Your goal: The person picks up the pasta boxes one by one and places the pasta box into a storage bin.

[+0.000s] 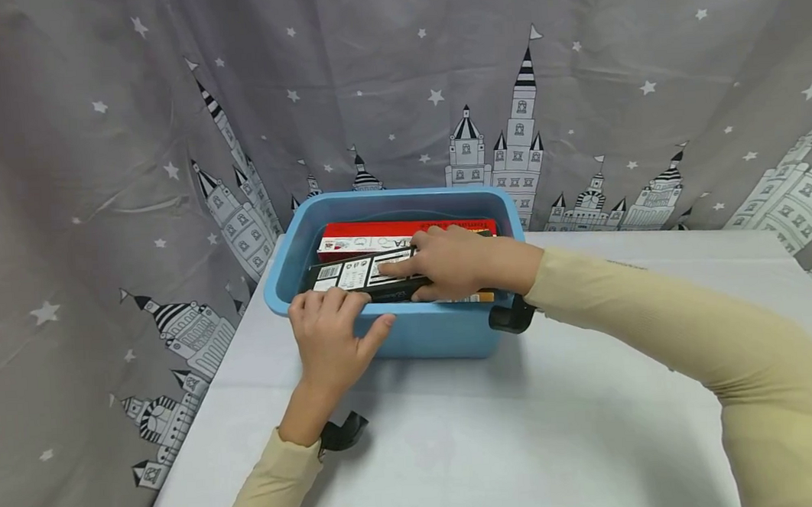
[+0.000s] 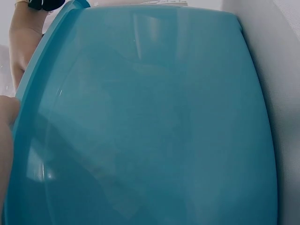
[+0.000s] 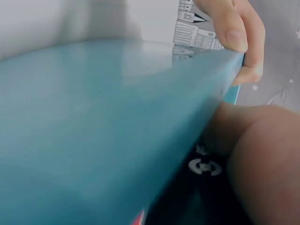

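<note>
A light blue plastic bin point(image 1: 438, 332) stands on the table with several boxes inside. My left hand point(image 1: 330, 334) grips its near rim at the left, fingers over the edge and thumb outside; the right wrist view shows this left hand point(image 3: 248, 37) pinching the rim. Down in the bin, my right hand point(image 1: 451, 260) holds a long black box with white labels point(image 1: 355, 274), index finger stretched along its top and thumb at its near side. That box lies slanted. Behind it sits a red and white box point(image 1: 370, 229). My palm covers the black box's right end.
Under the black box, an orange-edged box point(image 1: 480, 297) shows at the near right. A white cloth covers the table point(image 1: 525, 431). Grey curtains with castles and stars point(image 1: 397, 78) hang close behind and at the left. Black camera mounts point(image 1: 343, 433) sit at both wrists.
</note>
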Demonstrator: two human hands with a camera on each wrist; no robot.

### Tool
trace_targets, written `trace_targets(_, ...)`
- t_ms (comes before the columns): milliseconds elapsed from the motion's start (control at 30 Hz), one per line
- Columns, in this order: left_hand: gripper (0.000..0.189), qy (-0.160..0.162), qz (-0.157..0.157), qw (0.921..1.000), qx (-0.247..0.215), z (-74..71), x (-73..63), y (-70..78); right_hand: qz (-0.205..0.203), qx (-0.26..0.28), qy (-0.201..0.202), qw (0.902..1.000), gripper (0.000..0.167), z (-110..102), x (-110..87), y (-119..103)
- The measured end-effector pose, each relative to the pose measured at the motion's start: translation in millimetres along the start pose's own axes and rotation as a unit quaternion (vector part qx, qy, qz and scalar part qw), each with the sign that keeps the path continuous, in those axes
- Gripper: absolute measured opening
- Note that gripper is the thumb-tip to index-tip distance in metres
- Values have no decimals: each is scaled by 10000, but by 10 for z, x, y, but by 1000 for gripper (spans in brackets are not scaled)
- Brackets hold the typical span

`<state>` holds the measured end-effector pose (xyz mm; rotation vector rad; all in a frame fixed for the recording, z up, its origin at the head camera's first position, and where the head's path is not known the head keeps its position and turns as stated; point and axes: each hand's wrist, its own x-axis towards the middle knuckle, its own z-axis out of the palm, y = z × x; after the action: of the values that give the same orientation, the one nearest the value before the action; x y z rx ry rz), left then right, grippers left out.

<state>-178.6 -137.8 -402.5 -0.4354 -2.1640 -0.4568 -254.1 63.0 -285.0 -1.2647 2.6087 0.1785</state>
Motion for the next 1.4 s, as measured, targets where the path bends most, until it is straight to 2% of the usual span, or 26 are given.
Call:
trace_targets(200, 74, 19, 32, 10000, 2, 2, -1, -19, -19, -172, -154, 9997, 66, -6, 74, -47)
trace_targets(600, 74, 149, 13, 9999, 20, 1, 2, -16, 7, 96, -378, 9992, 65, -36, 124, -63)
trace_targets(1133, 73, 28, 5, 10000, -32, -1, 7, -4, -35, 221, -244, 9995, 64, 73, 112, -5)
trace_targets(1400, 74, -23, 1, 10000, -47, -7, 3, -3, -38, 460, -243, 9986, 66, 158, 118, 25)
